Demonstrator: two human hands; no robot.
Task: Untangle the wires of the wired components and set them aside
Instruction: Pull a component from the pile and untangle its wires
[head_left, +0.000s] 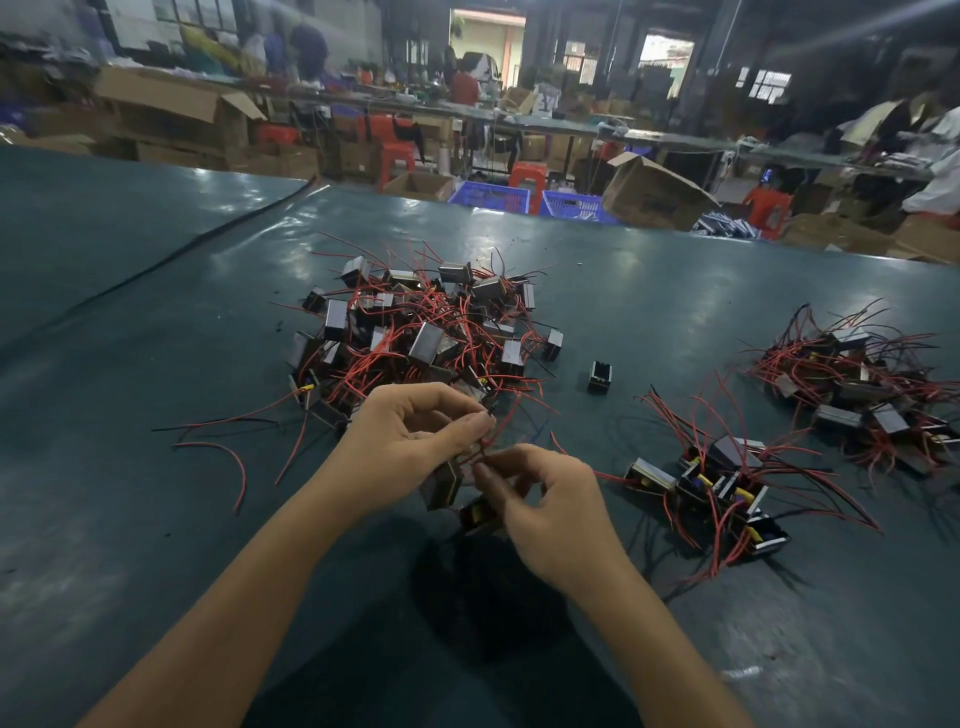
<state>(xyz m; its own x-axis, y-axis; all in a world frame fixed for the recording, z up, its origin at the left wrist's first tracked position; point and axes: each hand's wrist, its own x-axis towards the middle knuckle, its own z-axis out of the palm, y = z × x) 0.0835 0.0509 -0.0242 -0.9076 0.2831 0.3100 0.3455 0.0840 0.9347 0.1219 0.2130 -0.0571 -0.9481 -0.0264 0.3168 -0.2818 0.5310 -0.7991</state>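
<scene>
A big tangled pile of small black wired components (415, 332) with red and black wires lies in the middle of the dark green table (156, 519). Just in front of it, my left hand (410, 441) pinches red wires while a boxy component (441, 483) hangs under its fingers. My right hand (540, 504) pinches a wire close beside it. A second component with a yellow coil (478, 514) dangles between the two hands. To the right lies a sorted group (727, 488) with wires fanned out.
Another heap of wired components (862, 384) sits at the far right. One lone black component (600, 376) stands between the piles. Loose red wires (228, 452) trail left of the main pile. Cardboard boxes, blue crates and red stools stand beyond the table's far edge.
</scene>
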